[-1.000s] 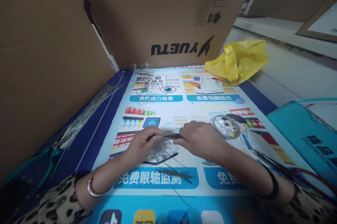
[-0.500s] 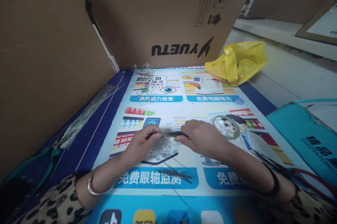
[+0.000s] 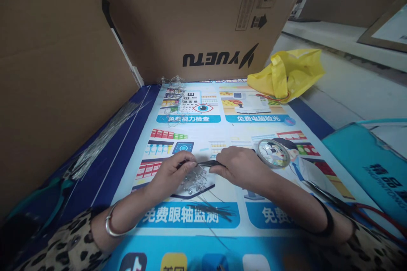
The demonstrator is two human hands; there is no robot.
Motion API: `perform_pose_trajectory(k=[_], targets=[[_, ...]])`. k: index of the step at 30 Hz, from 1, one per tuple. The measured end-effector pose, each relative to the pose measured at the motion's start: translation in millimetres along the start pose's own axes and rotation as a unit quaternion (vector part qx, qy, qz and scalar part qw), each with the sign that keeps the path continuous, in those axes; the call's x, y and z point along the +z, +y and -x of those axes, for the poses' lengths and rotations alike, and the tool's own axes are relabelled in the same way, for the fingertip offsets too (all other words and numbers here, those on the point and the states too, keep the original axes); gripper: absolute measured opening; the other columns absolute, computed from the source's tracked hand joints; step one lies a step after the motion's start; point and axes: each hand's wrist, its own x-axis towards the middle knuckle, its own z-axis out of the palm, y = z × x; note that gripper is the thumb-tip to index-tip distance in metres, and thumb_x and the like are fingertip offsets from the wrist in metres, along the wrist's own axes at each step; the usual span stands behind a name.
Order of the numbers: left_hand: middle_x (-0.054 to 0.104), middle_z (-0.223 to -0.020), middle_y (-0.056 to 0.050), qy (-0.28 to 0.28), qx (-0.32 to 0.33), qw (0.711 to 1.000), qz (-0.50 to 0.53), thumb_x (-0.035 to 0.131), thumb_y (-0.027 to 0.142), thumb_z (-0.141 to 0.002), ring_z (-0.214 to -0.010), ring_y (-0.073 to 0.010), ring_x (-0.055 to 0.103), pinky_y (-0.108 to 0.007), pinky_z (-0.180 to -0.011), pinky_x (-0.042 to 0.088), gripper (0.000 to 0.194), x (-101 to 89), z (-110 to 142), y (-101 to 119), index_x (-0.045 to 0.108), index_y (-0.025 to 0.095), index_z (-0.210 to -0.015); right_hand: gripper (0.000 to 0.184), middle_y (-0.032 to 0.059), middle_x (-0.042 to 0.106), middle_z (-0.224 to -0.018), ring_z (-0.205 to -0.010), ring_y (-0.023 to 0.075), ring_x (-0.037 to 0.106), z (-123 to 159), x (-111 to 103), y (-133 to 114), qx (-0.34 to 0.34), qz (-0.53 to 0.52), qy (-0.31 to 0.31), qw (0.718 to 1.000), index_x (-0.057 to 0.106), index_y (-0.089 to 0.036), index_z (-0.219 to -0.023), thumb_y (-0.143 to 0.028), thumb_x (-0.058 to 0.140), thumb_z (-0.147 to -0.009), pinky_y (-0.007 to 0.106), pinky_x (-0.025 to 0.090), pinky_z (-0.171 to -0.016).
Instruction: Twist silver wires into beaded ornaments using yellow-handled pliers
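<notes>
My left hand (image 3: 173, 172) is closed in a pinch on a thin wire piece, part of a tangle of beaded wire (image 3: 194, 181) hanging below its fingers. My right hand (image 3: 243, 167) wraps round slim-nosed pliers (image 3: 210, 163), whose dark pointed jaws reach left to my left fingertips. The handles are mostly hidden in the palm. Whether the jaws grip the wire is too small to tell. Below the hands lies a small heap of dark wire lengths (image 3: 219, 210). Just beyond my right wrist sits a round clear dish (image 3: 274, 153) with small beads inside.
Several beaded wire pieces (image 3: 174, 88) lie at the back left. A bundle of straight wires (image 3: 101, 139) and teal-handled pliers (image 3: 57, 194) rest at left. Red-handled scissors (image 3: 343, 205), a teal bag (image 3: 359, 152) and a yellow bag (image 3: 295, 74) are at right. Cardboard (image 3: 190, 16) stands behind.
My right hand and the pliers have shifted slightly left, with the jaws a little closer to my left fingertips. My left hand keeps its pinch in nearly the same place.
</notes>
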Motion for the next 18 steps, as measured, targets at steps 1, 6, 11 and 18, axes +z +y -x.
perform_pose_trajectory(k=[1,6,11,18], targets=[[0.060,-0.079,0.000,0.014,-0.005,1.000,-0.002,0.049,0.025,-0.086,-0.073,-0.0123,0.056,-0.023,-0.066,0.043,0.013,0.1,0,0,0.060,0.019,-0.086,0.044,0.0059,0.066,-0.080,-0.074,0.0194,0.060,0,0,1,0.006,-0.002,0.001,1.000,0.061,-0.017,-0.081,-0.052,0.036,-0.091,0.026,0.031,-0.057],[0.060,-0.080,0.000,0.154,-0.053,0.987,0.013,0.052,0.031,-0.084,-0.070,-0.0117,0.055,-0.022,-0.064,0.043,0.013,-2.0,-3,-6,0.058,0.019,-0.086,0.041,0.0075,0.066,-0.086,-0.080,0.0210,0.060,1,0,1,0.036,-0.037,0.000,0.999,0.062,-0.017,-0.085,-0.053,0.043,-0.087,0.027,0.035,-0.061],[0.055,-0.070,0.003,0.210,-0.112,0.970,0.044,0.055,0.036,-0.082,-0.051,-0.0077,0.046,-0.019,-0.049,0.039,0.017,-7.8,-9,-12,0.056,0.020,-0.089,0.044,0.0074,0.066,-0.083,-0.079,0.0235,0.060,12,0,-29,-0.041,-0.077,-0.107,0.990,0.062,-0.017,-0.082,-0.059,0.057,-0.075,0.029,0.039,-0.062],[0.049,-0.061,0.006,0.185,-0.135,0.971,0.063,0.054,0.038,-0.082,-0.044,-0.0075,0.044,-0.019,-0.043,0.038,0.019,-8.0,-10,-9,0.054,0.020,-0.087,0.024,0.0102,0.065,-0.084,-0.076,0.0247,0.059,22,4,-61,-0.065,-0.008,-0.146,0.987,0.063,-0.014,-0.088,-0.036,0.059,-0.080,0.033,0.040,-0.063]])
